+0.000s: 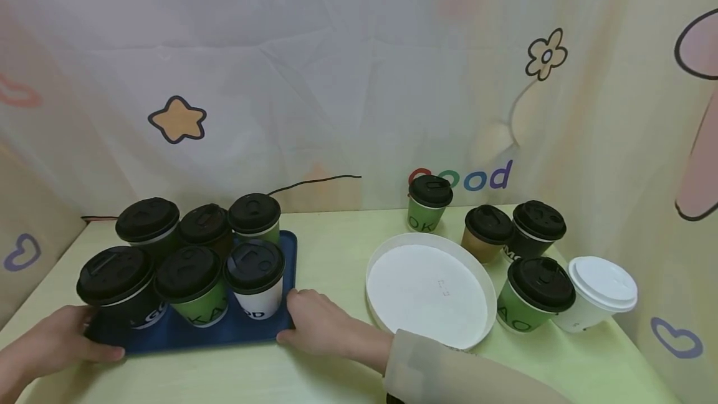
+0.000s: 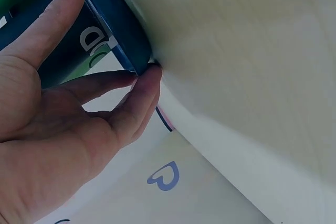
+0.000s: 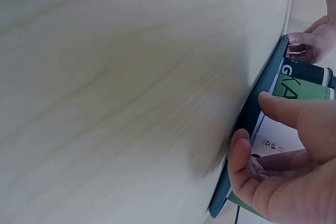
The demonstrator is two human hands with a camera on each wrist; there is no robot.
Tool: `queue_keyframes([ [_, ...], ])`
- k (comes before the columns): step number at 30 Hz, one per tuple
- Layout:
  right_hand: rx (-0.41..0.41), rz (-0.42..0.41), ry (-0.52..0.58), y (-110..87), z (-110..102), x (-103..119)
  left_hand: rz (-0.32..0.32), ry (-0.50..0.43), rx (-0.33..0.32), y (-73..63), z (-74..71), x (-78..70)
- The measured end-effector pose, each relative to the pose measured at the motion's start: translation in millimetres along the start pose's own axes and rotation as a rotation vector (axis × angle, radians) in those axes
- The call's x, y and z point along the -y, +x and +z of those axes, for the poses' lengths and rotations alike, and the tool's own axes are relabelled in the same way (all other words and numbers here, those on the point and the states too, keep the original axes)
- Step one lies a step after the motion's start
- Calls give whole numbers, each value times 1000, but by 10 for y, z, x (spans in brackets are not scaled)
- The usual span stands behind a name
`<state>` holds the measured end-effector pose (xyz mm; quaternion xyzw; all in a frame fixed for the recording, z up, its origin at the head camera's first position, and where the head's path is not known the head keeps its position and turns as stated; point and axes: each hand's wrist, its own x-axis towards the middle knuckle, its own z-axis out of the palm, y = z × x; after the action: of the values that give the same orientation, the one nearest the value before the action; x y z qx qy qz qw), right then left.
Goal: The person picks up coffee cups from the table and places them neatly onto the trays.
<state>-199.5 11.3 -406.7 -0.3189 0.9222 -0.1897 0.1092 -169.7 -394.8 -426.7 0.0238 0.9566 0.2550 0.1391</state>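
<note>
A blue rectangular tray carries two rows of paper cups with black lids. In its front row stand a black cup, a green cup and a white cup; the back row is partly hidden behind them. My left hand holds the tray's near left corner, its fingertips against the tray edge in the left wrist view. At the right end my right hand grips the rim near the front corner, with thumb along the near edge and fingers bent around the side.
Right of the tray lies a round white shallow tray, partly behind my right sleeve. Beyond it stand another green cup, a brown cup, a black cup, a near green cup and a white-lidded cup. A printed curtain closes the back.
</note>
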Motion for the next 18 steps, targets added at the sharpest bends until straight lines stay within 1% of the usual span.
queue_keyframes([
  [3,6,14,13,8,-6,2,0,-14,-2,-23,-5,-7],
  [4,6,18,13,10,-6,-2,-9,-13,4,-37,-9,-33],
  [8,11,21,29,5,-23,-46,5,-4,-12,-65,2,-80],
  [11,18,17,54,-23,-51,-84,-3,4,-13,-64,41,-56],
  [14,30,23,60,-101,-100,-103,-36,23,1,-68,84,-22],
  [17,45,26,48,-224,-180,-123,-34,71,-23,-89,121,1],
  [18,43,26,40,-275,-211,-139,-45,92,-26,-99,133,3],
])
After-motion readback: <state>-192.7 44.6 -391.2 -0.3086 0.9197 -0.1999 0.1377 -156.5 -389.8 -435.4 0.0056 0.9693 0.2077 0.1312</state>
